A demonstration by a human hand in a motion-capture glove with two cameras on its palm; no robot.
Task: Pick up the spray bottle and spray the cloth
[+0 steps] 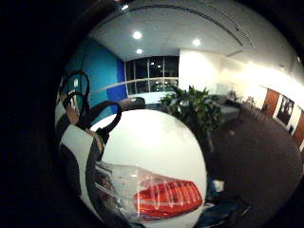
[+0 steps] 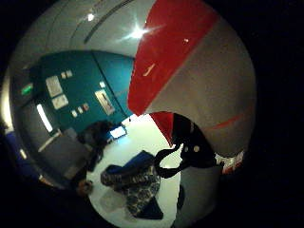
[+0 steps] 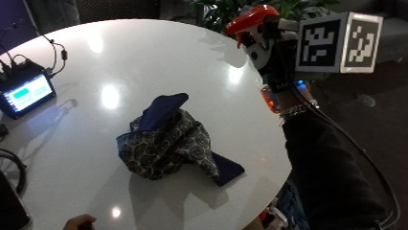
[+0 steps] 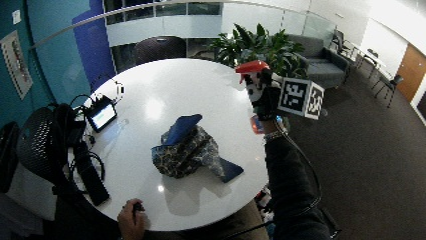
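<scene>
Red-capped spray bottle [image 3: 255,21] gripped in gloved rt hand [image 3: 275,62], above table [image 3: 96,57] edge.

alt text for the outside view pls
A gloved right hand holds a red-topped spray bottle above the edge of a round white table, apart from a crumpled blue patterned cloth lying mid-table. A small lit screen sits at the far edge.

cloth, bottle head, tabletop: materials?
Crumpled navy patterned cloth: woven fabric, matte, soft folds. Red trigger head of the spray bottle, held up by the gloved right hand: glossy moulded plastic, probably. Round white table: smooth glossy top mirroring ceiling lights; laminate or lacquer, unclear.
</scene>
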